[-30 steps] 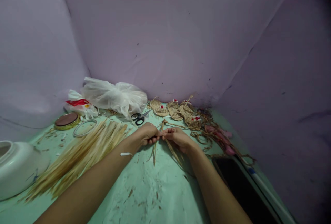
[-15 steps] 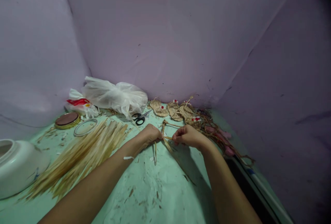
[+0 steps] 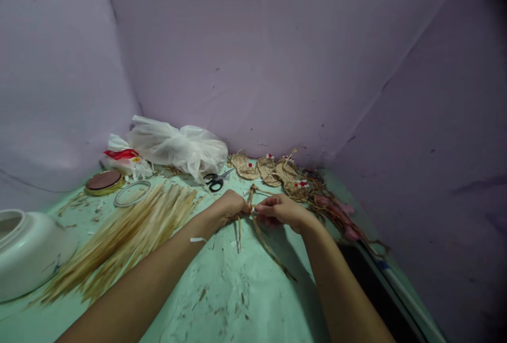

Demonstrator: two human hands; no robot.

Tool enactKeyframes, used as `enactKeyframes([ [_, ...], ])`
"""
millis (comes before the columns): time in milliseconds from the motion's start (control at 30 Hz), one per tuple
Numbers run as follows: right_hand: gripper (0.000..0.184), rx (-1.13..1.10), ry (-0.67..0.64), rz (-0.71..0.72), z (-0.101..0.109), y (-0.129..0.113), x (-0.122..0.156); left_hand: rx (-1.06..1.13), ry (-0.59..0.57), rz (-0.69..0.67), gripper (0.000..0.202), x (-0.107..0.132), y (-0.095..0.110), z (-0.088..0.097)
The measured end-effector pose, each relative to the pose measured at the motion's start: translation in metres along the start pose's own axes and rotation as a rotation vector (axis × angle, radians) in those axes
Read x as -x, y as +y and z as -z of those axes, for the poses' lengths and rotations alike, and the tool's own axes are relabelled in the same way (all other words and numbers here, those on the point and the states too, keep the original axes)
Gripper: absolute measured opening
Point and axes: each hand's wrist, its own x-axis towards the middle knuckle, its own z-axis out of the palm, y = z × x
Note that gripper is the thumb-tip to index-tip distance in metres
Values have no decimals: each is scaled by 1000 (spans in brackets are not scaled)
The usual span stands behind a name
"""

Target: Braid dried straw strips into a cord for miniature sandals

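My left hand (image 3: 233, 206) is closed, pinching a braided straw cord at the middle of the table. Close against it, my right hand (image 3: 280, 209) is closed too, its fingertips on the straw just right of the left fingers. From between the hands the straw strands (image 3: 266, 243) trail toward me, and a shorter pair hangs under the left hand. The cord's far end (image 3: 252, 190) loops beyond the fingers. Scissors with black handles (image 3: 216, 181) lie open behind my left hand. Small woven straw sandals (image 3: 269, 171) with red beads rest behind my right hand.
Left of my arm lies a sheaf of loose straw (image 3: 134, 232), with a white ceramic jar (image 3: 35, 253) beside it. Behind are a ring (image 3: 132, 193), a round tin (image 3: 103, 181) and plastic bags (image 3: 178, 148). Reddish-brown cords (image 3: 336, 208) and a black tray (image 3: 368, 274) stand right.
My right hand has moved left, up to my left fingers. The long straw strands have shifted slightly, and the left hand stays nearly in place.
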Motion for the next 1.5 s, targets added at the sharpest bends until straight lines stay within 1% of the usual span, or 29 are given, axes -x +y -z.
enactKeyframes([
  [100, 26, -117, -82, 40, 7, 1, 2, 13, -7, 9, 16, -1, 0, 0],
  [167, 34, -240, -113, 18, 9, 4, -2, 34, -31, 19, 16, -3, -1, 1],
  [267, 40, -403, -25, -89, 7, 8, -12, 81, -86, 53, 13, -8, -4, 4],
  [333, 36, -459, 11, -129, 2, 9, -16, 98, -112, 74, 9, -11, -6, 5],
  [400, 29, -432, 17, -149, -4, 8, -17, 101, -123, 76, 5, -13, -6, 6],
  [500, 26, -271, 55, -129, -10, 6, -14, 74, -96, 53, 9, -11, -5, 4],
  [600, 18, -123, 76, -104, -11, 6, -12, 13, -61, 35, 14, -8, -3, 1],
  [700, 14, -35, 133, -108, -10, 7, -13, -60, -29, 21, 12, -7, -3, -2],
  [800, 13, 64, 162, -59, -14, 4, -13, -98, 14, 23, 13, -10, -3, -4],
  [867, 9, 237, 165, -4, -22, 1, -10, -73, 1, 56, 14, -11, -3, -4],
  [900, 8, 357, 189, 36, -28, 0, -8, -52, -9, 73, 15, -12, -3, -4],
  [933, 8, 486, 234, 82, -35, -2, -6, -32, -17, 92, 15, -13, -4, -3],
  [1000, 10, 720, 361, 164, -47, -6, 0, -16, -21, 127, 14, -14, -4, -1],
  [1033, 12, 803, 414, 189, -51, -7, 2, -19, -23, 132, 14, -14, -5, 0],
  [1067, 13, 857, 436, 202, -53, -8, 4, -26, -27, 124, 14, -15, -6, 1],
  [1100, 14, 875, 424, 207, -53, -9, 4, -33, -40, 108, 13, -15, -6, 2],
  [1167, 11, 796, 349, 201, -44, -9, 3, -15, -98, 65, 11, -15, -8, 5],
  [1200, 10, 695, 315, 196, -37, -8, 1, 8, -137, 48, 10, -16, -8, 7],
  [1233, 10, 563, 315, 179, -29, -7, -2, 34, -177, 42, 10, -17, -9, 9],
  [1300, 9, 216, 346, 106, -18, -5, -6, 67, -235, 48, 13, -19, -11, 11],
  [1333, 7, 39, 317, 60, -15, -5, -7, 64, -246, 51, 13, -20, -12, 12],
  [1400, 4, -233, 170, -28, -17, -5, -8, 37, -248, 48, 15, -21, -14, 14],
  [1467, 7, -344, 29, -78, -23, -5, -8, 13, -243, 33, 16, -21, -14, 14],
  [1500, 8, -350, -1, -86, -26, -4, -8, 7, -247, 20, 16, -20, -14, 14],
])
